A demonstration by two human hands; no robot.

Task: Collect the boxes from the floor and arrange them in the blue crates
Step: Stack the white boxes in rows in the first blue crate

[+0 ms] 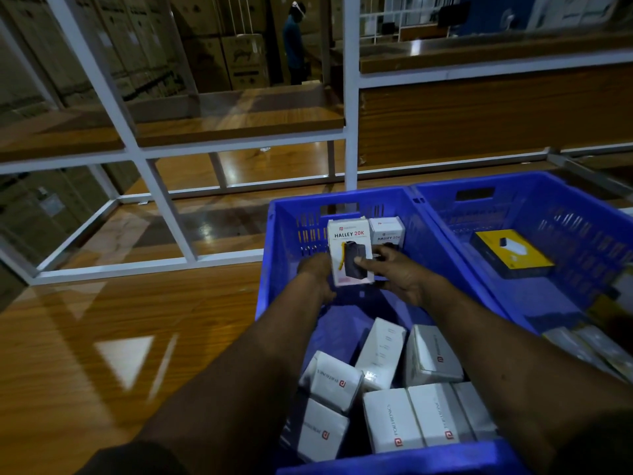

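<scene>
A white box marked HALLEY 20K [347,241] stands upright near the far wall of the left blue crate [274,269]. My left hand [317,272] grips its left edge and my right hand [397,274] grips its right side, thumb across the front. A second white HALLEY box [388,231] stands just behind it on the right. Several white boxes [380,389] lie in the near part of the same crate. The right blue crate [548,214] holds a yellow and black box [510,253].
White metal shelf frames [351,132] with wooden boards stand behind and left of the crates. A glossy wooden surface [120,337] stretches to the left. More packets [596,344] lie at the right edge. A person [294,42] stands far back by stacked cartons.
</scene>
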